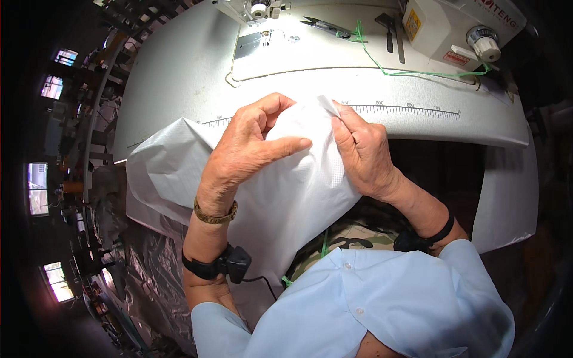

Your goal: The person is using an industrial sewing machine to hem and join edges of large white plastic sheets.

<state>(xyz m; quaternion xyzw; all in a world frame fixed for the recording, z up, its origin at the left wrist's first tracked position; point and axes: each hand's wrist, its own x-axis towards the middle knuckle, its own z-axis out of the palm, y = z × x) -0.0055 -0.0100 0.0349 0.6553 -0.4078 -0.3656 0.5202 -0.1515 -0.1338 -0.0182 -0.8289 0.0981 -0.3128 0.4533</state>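
A white plastic-like sheet (268,209) with a fine grid texture hangs over the near table edge toward my lap. My right hand (365,152) pinches a raised fold of it between thumb and fingers. Curved around the sheet to the left, my left hand (242,140) has its thumb laid across the front and its fingertips partly hidden behind the material. The two hands face each other, a short way apart. Part of the sheet spreads left past my left wrist.
The grey sewing table (173,77) bears a printed ruler scale (406,111). Beyond are a sewing machine (459,30), its lit needle area (259,39), snips (325,27) and green thread (382,67). Another white sheet (504,197) hangs at right.
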